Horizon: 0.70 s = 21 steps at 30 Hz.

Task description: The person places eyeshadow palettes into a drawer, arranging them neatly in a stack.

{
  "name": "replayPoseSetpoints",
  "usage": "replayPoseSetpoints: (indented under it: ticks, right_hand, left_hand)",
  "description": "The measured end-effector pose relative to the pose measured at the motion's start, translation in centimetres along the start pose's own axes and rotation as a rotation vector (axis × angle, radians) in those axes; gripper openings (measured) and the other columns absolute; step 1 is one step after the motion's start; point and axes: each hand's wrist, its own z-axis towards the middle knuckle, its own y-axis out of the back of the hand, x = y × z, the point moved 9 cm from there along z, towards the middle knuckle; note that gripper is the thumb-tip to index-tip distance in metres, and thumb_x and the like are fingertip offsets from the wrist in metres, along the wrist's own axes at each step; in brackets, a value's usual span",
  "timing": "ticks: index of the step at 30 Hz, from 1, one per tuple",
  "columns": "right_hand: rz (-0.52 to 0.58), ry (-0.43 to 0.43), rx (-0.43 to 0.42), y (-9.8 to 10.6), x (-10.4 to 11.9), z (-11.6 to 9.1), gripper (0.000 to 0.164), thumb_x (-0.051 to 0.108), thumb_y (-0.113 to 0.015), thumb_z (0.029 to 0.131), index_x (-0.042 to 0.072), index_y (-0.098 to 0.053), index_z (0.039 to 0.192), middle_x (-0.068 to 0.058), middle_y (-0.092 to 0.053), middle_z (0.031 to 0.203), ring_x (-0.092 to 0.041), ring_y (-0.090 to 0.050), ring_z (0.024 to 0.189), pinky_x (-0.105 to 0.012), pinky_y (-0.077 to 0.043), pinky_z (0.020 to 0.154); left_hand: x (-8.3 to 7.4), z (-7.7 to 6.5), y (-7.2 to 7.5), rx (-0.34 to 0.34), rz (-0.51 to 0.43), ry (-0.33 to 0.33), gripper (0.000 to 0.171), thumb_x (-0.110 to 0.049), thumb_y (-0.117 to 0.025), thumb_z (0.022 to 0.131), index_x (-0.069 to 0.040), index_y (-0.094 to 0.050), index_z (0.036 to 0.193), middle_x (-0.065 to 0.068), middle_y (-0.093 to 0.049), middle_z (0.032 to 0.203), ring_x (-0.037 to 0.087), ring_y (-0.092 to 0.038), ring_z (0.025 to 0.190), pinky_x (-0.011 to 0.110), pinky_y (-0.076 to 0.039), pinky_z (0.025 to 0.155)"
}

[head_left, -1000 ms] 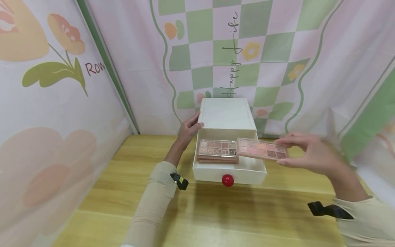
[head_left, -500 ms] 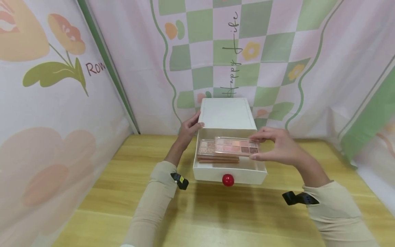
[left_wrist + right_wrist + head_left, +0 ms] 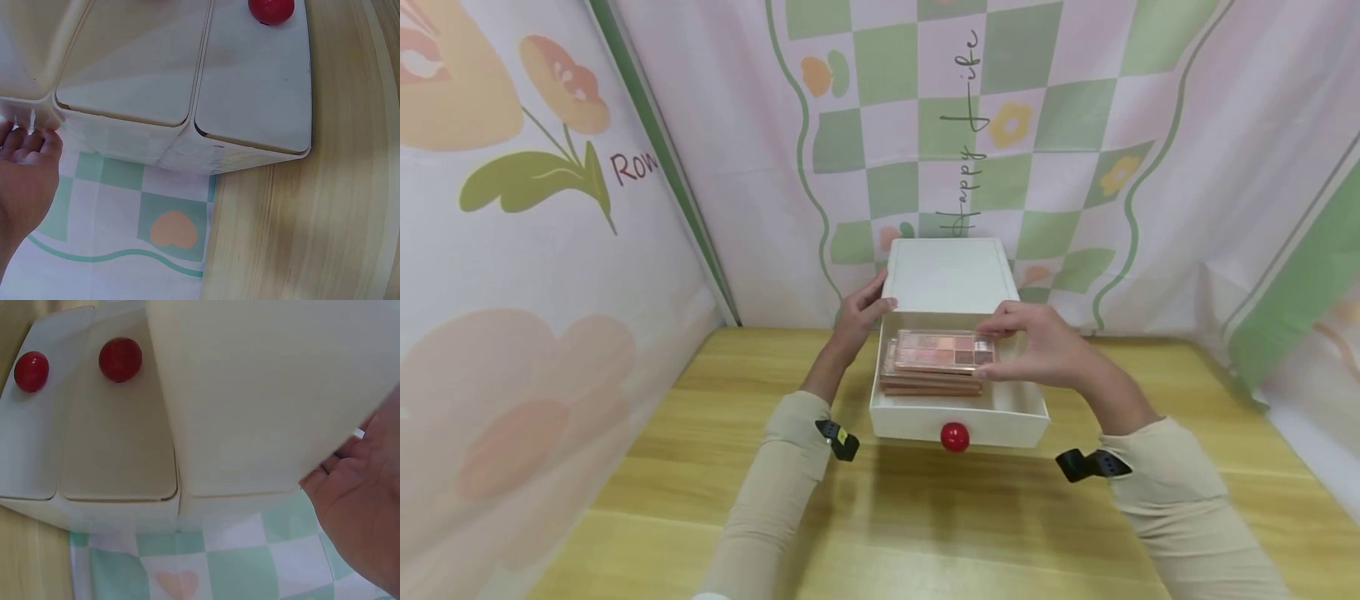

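Observation:
In the head view, my right hand (image 3: 1037,346) pinches the right end of a clear-lidded eyeshadow palette (image 3: 936,350) between thumb and fingers. This palette overlaps a stack of similar palettes (image 3: 928,387) on the left side of the pulled-out white drawer (image 3: 906,422). My left hand (image 3: 853,321) rests against the left side of the white drawer cabinet (image 3: 951,275), its thumb at the top front edge. From the left wrist, the fingers of that hand (image 3: 28,169) are seen touching the cabinet's side. The right wrist view has the palette hidden behind the drawer.
A red round knob (image 3: 955,437) sticks out from the open drawer's front. Below it, two closed drawers show in the left wrist view, a middle drawer (image 3: 134,62) and a lower drawer (image 3: 256,87). The cabinet stands on a wooden table (image 3: 955,525), before a checkered curtain (image 3: 887,133).
My right hand has carried the palette leftward, from over the drawer's right edge to over the stack on the left. My left hand and the drawer have stayed put.

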Motion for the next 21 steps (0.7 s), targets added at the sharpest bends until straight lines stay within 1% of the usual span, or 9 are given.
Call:
replayPoseSetpoints:
  ticks: [5, 11, 15, 21]
  right_hand:
    - [-0.014, -0.01, 0.028, -0.8, 0.1, 0.5, 0.045, 0.022, -0.092, 0.068, 0.008, -0.078, 0.109, 0.003, -0.068, 0.092, -0.009, -0.058, 0.085, -0.022, -0.052, 0.077]
    - [-0.038, -0.043, 0.054, -1.4, 0.0, 0.8, 0.048, 0.027, -0.092, 0.07, 0.01, -0.077, 0.113, 0.004, -0.068, 0.095, -0.011, -0.058, 0.088, -0.022, -0.052, 0.077]
    - [-0.054, -0.025, 0.052, -1.6, 0.3, 1.1, 0.049, 0.026, -0.092, 0.069, 0.009, -0.077, 0.113, 0.003, -0.068, 0.095, -0.012, -0.06, 0.088, -0.024, -0.053, 0.077]
    - [-0.067, -0.009, 0.067, -2.0, 0.4, 1.0, 0.049, 0.026, -0.09, 0.073, 0.006, -0.076, 0.115, 0.001, -0.068, 0.097, -0.012, -0.06, 0.088, -0.023, -0.053, 0.075]
  left_hand:
    - [0.0, 0.0, 0.0, 0.005, 0.002, -0.007, 0.068, -0.021, -0.058, 0.094, -0.008, -0.035, 0.157, 0.01, -0.033, 0.167, 0.027, -0.035, 0.154, 0.037, -0.031, 0.128]
    - [0.1, 0.1, -0.1, 0.005, 0.002, -0.003, 0.068, -0.021, -0.057, 0.094, -0.009, -0.035, 0.157, 0.009, -0.033, 0.167, 0.025, -0.035, 0.155, 0.035, -0.03, 0.128]
    - [-0.1, 0.1, -0.1, -0.001, 0.005, -0.001, 0.068, -0.021, -0.057, 0.094, -0.009, -0.035, 0.157, 0.009, -0.033, 0.167, 0.026, -0.034, 0.155, 0.035, -0.03, 0.129]
    - [0.1, 0.0, -0.1, 0.001, 0.005, 0.009, 0.069, -0.021, -0.057, 0.094, -0.009, -0.034, 0.158, 0.009, -0.032, 0.167, 0.026, -0.034, 0.155, 0.035, -0.029, 0.129]
